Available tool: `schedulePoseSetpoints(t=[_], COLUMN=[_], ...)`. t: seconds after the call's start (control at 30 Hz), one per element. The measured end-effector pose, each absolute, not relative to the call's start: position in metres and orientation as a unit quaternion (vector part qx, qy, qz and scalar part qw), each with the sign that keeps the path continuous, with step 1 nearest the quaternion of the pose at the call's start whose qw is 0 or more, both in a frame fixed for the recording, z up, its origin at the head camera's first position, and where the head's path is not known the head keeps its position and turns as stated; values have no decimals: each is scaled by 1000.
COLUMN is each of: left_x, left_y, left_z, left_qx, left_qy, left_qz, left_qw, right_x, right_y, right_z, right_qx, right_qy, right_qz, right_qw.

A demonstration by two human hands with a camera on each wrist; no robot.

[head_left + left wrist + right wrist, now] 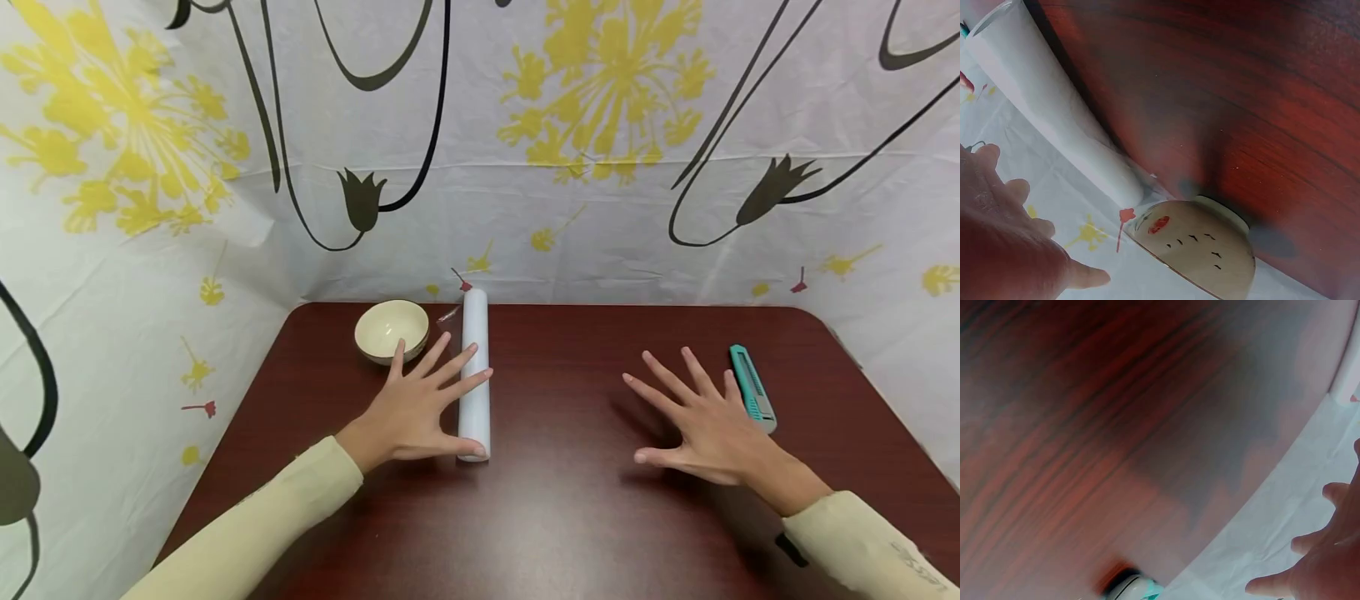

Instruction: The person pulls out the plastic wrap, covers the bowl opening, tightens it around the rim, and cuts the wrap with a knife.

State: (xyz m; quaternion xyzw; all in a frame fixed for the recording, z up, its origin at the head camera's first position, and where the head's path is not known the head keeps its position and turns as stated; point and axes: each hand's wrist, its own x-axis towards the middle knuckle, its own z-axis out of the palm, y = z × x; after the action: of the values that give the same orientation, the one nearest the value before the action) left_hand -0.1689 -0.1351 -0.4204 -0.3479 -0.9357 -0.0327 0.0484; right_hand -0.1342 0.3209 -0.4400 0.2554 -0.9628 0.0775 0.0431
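Observation:
My left hand [420,417] hovers with fingers spread, partly in front of a roll of clear plastic wrap [474,408] that lies lengthwise on the table. Behind that hand's thumb-side and fingertips, a cream bowl [388,325] stands upright near the back edge; the left wrist view shows small dark marks and a red motif on the bowl's side [1200,240]. My right hand [705,429] is held above the table, fingers spread wide and holding nothing. Just right of it lies a teal box cutter [752,387], its lower part close to the hand.
The dark red-brown wooden table [555,500] has rounded back corners. A white sheet [600,242] with yellow and grey flower prints hangs behind it and along both sides. A loose end of clear film [448,317] shows between bowl and roll.

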Motion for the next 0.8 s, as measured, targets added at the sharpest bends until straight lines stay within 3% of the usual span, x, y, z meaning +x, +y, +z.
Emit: schedulePoseSetpoints(t=[0.37, 0.5, 0.8], left_x=[-173, -175, -177], left_y=[-139, -140, -151], left_z=[-420, -418, -417], left_qx=[-341, -334, -212], left_qy=[-936, -929, -917], left_qz=[-81, -155, -331], left_qw=[27, 41, 66], right_x=[-133, -135, -142], right_y=[318, 311, 285], right_z=[-432, -428, -418], right_qx=[225, 216, 213], right_qy=[-968, -966, -938], right_qz=[111, 144, 272], right_qw=[1, -6, -39])
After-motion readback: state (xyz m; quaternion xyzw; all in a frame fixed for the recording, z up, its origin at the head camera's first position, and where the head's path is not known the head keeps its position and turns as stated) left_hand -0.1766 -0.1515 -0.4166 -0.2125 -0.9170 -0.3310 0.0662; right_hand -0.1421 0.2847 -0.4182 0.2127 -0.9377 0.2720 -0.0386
